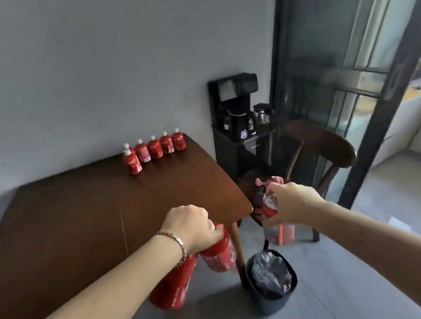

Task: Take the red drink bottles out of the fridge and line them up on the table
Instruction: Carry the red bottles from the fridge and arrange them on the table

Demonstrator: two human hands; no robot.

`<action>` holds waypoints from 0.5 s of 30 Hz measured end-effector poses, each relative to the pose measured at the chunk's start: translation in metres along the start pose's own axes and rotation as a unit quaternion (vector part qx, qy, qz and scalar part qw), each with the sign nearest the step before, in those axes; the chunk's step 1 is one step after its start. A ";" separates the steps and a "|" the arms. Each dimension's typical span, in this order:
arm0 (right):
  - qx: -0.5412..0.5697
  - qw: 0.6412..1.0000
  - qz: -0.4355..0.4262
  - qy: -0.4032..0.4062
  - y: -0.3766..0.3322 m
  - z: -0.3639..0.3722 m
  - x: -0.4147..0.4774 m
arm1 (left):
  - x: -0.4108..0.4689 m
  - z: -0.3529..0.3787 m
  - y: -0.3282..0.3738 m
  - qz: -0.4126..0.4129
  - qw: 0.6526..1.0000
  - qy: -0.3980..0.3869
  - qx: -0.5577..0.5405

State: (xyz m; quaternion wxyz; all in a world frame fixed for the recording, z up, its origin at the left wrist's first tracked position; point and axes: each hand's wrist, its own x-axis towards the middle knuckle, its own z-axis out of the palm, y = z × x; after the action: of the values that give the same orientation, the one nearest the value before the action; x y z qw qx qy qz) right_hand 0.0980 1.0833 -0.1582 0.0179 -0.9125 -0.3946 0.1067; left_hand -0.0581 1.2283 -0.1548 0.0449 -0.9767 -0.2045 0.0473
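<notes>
Left hand (193,227) closed over the necks of two red bottles: one (219,254) hangs near the table corner, the other (174,286) slants lower and nearer the camera. A bracelet (176,243) sits on that wrist. Right hand (293,204) wrapped around more bottles: one red bottle (269,205) shows its end toward the camera, and a paler pink one (279,233) hangs below the palm. How many in this grip, cannot tell.

Bin (271,282) with a crumpled liner on the floor, beside the table leg.

Brown table (82,216), mostly bare. At its far edge by the wall, five bottles in a row (156,147), white caps up; a sixth (133,163) stands just in front of the row's left end.

Beyond the table: chair (325,146), then a black drinks machine (238,106) with kettles.
</notes>
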 end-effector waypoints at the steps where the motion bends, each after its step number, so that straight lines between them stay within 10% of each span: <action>1: -0.009 1.000 -0.012 -0.004 -0.009 0.000 0.012 | 0.005 0.001 -0.011 -0.017 1.000 -0.005 0.002; 15: -0.051 0.987 -0.146 -0.034 -0.178 0.009 0.327 | 0.151 0.041 -0.235 -0.237 0.969 -0.001 -0.065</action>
State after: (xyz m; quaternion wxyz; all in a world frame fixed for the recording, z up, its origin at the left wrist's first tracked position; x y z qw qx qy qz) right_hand 0.1864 1.4423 -0.2049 -0.0268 -0.8408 -0.5285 0.1138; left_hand -0.0180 1.5063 -0.1817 -0.0091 -0.9012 -0.4327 0.0232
